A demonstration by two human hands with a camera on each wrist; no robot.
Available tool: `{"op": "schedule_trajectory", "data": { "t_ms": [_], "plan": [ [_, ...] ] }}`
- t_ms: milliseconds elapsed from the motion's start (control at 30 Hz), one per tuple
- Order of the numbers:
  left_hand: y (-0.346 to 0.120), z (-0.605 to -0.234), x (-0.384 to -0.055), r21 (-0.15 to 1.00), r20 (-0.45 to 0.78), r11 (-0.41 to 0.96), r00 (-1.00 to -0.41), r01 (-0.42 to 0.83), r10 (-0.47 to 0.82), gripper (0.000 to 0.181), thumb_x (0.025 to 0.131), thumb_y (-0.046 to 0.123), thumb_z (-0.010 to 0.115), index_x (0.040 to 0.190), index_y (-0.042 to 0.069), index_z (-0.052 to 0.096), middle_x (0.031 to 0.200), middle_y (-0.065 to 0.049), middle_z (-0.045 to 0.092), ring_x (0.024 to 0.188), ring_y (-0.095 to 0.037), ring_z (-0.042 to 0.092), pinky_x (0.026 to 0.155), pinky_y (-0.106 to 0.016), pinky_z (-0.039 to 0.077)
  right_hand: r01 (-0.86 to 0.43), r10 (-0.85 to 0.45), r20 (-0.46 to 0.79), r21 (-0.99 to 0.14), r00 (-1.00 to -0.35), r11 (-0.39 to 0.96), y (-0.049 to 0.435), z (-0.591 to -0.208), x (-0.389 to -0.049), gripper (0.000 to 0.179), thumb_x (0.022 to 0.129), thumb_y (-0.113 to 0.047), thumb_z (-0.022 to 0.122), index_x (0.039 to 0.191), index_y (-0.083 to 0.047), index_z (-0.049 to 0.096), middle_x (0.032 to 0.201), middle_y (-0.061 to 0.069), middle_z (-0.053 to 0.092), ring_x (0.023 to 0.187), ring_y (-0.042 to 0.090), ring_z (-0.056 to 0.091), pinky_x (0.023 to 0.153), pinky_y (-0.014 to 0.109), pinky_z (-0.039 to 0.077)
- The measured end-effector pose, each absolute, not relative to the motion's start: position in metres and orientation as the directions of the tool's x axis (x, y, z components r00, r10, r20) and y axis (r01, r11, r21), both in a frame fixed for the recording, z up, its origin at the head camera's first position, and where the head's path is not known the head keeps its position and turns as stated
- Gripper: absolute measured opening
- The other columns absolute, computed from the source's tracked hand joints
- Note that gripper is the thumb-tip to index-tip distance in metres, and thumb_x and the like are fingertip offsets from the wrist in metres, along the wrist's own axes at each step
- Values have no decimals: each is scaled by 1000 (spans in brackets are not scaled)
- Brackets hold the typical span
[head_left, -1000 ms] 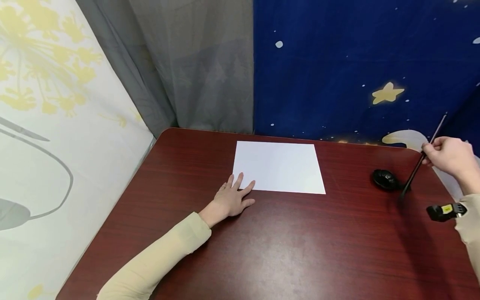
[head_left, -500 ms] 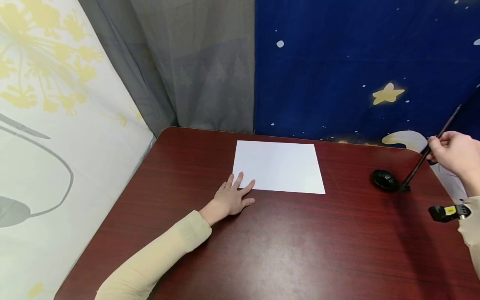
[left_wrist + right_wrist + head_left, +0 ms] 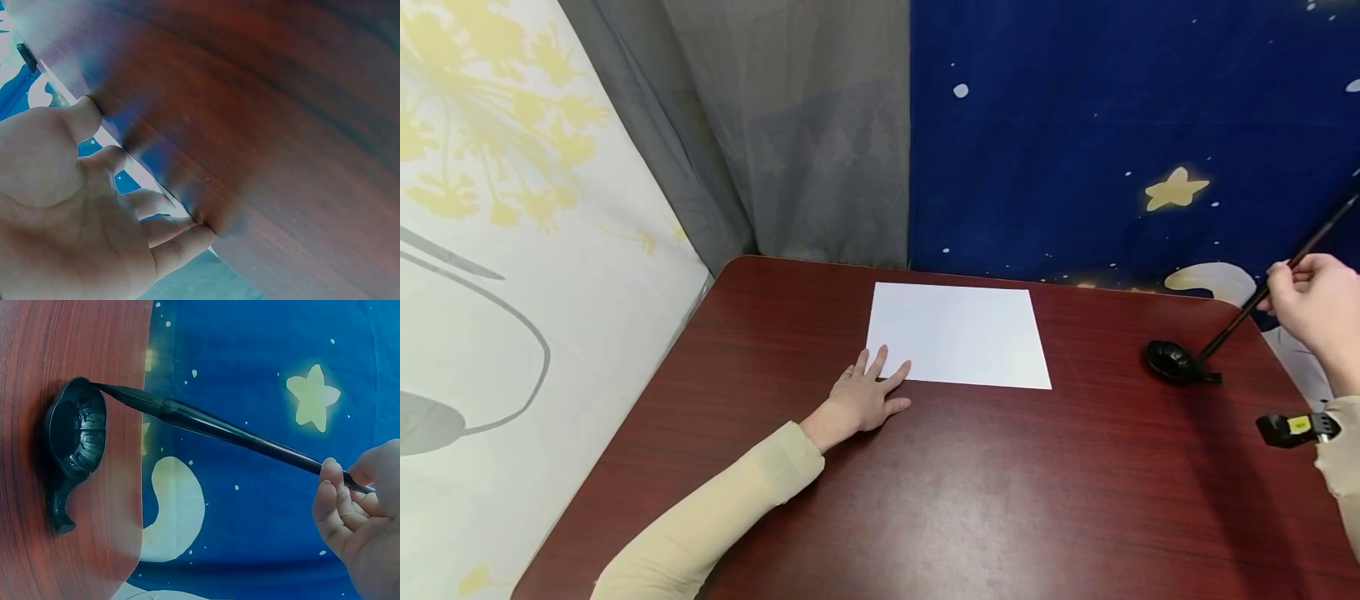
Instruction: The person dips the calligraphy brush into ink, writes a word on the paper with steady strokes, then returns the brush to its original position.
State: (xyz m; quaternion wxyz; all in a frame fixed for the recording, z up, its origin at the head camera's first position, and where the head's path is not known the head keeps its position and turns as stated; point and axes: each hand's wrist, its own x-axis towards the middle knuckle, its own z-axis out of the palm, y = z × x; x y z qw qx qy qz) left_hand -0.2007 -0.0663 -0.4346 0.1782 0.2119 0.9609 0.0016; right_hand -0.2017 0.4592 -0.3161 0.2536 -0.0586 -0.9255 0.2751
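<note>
With fingers spread, my left hand (image 3: 863, 396) rests at the lower left corner of a white sheet of paper (image 3: 962, 333). In the left wrist view its fingertips touch the table along the paper's edge. My right hand (image 3: 1318, 304) pinches the dark handle of a calligraphy brush (image 3: 1243, 308) and holds it slanted. Below it on the table stands a small black ink dish (image 3: 1172, 361) with a short stub handle. In the right wrist view the dark brush tip (image 3: 119, 394) meets the dish's rim (image 3: 78, 381); the dish's inside looks wet and dark.
The reddish-brown table (image 3: 985, 492) has its far edge against a grey curtain (image 3: 820, 167) and a blue star-patterned curtain (image 3: 1060, 150). A white patterned cloth (image 3: 550, 333) hangs at the left. A black wrist camera (image 3: 1296, 427) sits by the right sleeve.
My right hand has shifted right and slightly up, tilting the brush further over. Its tip has moved from beside the dish to the dish's rim. The left hand stays where it was.
</note>
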Motion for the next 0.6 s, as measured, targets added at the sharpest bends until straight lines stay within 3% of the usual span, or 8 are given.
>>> {"op": "schedule_trajectory", "data": {
  "t_ms": [400, 600],
  "plan": [
    [-67, -432, -200, 64, -348, 911, -847, 406, 402, 64, 107, 55, 34, 164, 33, 14, 170, -10, 3, 154, -37, 5, 121, -48, 22, -26, 263, 462, -530, -847, 848, 459, -323, -201, 28, 99, -14, 38, 94, 11, 49, 50, -46, 36, 45, -24, 38, 39, 12, 28],
    [-66, -437, -202, 66, -351, 911, -846, 406, 402, 64, 106, 57, 32, 164, 34, 14, 170, -9, 2, 154, -36, 5, 121, -47, 22, -13, 249, 486, -474, -838, 881, 462, -330, -201, 37, 99, -17, 38, 107, 17, 51, 54, -51, 33, 54, -31, 32, 47, 10, 25]
  ]
}}
